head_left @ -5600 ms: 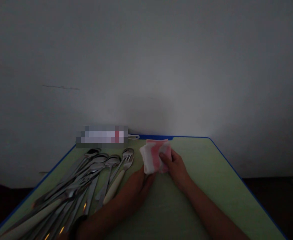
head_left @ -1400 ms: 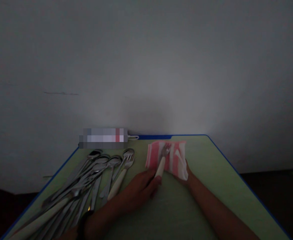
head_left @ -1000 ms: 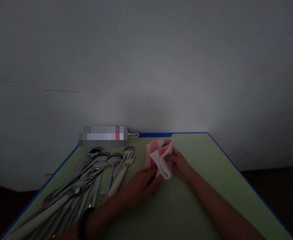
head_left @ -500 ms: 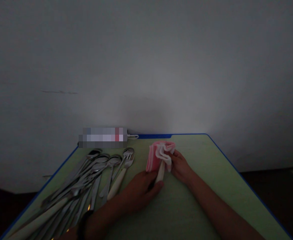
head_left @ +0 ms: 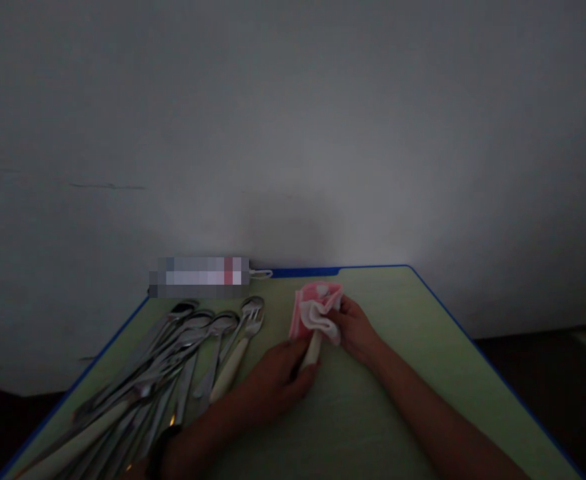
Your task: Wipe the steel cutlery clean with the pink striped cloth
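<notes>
My left hand (head_left: 285, 380) is closed round the thick white handle of a piece of cutlery (head_left: 311, 352). Its head is covered by a pink and white cloth (head_left: 317, 313), so I cannot tell its kind. The fingers of my right hand (head_left: 355, 327) are closed on the cloth's right side, pressing it about the cutlery. Just left of my left hand lies a fork with a white handle (head_left: 233, 367), its tines pointing away from me. Beside it a spoon (head_left: 251, 305) lies partly under the fork.
A pile of metal spoons, forks and other cutlery (head_left: 173, 363) spreads over the left of the pale green table (head_left: 397, 300), which has a blue edge. At the back left stands a blurred-out object (head_left: 200, 277) with a white loop. A grey wall (head_left: 293, 133) rises behind.
My right hand and the cloth have shifted slightly left and the cloth's folds sit differently around the cutlery. The whole view has shifted slightly too. Both hands keep their hold.
</notes>
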### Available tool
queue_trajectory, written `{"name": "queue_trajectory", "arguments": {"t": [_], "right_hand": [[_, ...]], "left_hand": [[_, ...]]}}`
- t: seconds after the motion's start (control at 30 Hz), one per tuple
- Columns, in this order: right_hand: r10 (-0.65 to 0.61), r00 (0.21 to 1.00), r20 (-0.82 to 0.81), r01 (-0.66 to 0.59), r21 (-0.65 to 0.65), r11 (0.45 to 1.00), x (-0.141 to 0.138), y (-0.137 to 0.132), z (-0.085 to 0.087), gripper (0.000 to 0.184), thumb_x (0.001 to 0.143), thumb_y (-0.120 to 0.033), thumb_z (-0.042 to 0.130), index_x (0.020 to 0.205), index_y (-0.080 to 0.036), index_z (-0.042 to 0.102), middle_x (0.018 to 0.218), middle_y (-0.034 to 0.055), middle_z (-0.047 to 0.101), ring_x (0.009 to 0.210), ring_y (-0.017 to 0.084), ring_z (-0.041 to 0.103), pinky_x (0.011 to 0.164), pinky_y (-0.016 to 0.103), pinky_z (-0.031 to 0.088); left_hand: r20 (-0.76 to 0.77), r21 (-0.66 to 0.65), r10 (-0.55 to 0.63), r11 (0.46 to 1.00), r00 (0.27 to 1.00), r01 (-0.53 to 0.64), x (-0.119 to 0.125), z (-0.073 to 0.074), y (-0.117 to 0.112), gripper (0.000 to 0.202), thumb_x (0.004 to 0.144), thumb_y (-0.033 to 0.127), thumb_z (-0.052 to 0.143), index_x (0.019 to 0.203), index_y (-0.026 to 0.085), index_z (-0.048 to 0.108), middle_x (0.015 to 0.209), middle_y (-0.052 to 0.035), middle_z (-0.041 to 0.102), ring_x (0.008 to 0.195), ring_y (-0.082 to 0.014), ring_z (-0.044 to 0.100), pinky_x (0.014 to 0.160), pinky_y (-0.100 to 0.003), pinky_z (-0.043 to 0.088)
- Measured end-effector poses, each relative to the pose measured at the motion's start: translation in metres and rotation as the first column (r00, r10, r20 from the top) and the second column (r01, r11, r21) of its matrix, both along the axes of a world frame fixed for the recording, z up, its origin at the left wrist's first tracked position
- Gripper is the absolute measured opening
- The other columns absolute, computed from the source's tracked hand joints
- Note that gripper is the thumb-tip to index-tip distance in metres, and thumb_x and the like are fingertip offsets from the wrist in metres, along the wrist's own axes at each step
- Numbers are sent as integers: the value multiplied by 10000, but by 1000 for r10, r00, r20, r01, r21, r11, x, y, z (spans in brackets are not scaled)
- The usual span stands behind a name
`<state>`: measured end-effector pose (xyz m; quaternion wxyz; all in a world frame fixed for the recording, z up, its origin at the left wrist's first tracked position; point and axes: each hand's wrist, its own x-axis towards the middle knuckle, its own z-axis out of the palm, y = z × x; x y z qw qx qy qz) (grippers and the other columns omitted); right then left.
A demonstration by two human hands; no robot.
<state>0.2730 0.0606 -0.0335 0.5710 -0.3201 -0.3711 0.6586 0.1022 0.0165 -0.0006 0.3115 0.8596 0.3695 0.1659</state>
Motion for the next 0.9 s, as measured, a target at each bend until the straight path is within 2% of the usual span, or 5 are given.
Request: {"name": "queue_trajectory", "arguments": {"t": [0.1,0.3,0.6,0.73,0.9], "right_hand": [[5,1000,9,-5,37,999,-1,0,-2,220,663,-249,697,858,-164,644,764,20,671,623,111,588,604,227,452],[20,998,67,-23,44,999,-1,-1,-2,220,706,-315,664,859,-157,645,748,22,661,625,110,576,598,222,439],[7,995,95,-10,35,999,-1,2,-5,249,696,-329,666,879,-162,641,766,24,658,638,116,572,601,231,433],[-18,1000,24,18,9,1000,-2,3,-5,255,683,-312,668,893,-171,640,752,13,655,638,118,576,604,231,441],[-25,1000,4,25,-49,998,-1,-1,2,265,613,-187,673,873,-175,626,772,4,657,650,127,580,629,242,452]], "left_hand": [[2,-5,7,1000,1000,-7,1,1,-1,291,847,300,386,1071,183,530,924,-53,614,824,-195,539,772,-299,423],[-45,-19,-12,1000,999,11,2,0,-1,220,832,308,417,876,167,580,800,-38,597,729,-174,521,682,-267,417],[-21,-38,19,999,1000,-20,2,-3,-1,211,832,298,417,907,170,568,822,-32,593,734,-167,517,682,-263,414],[11,-57,23,998,1000,-22,1,-3,0,235,843,281,398,988,164,540,867,-38,599,746,-166,532,691,-262,421],[50,-85,50,995,997,-46,-1,-4,1,245,849,267,392,1013,156,535,878,-43,623,773,-176,558,720,-270,433]]}}
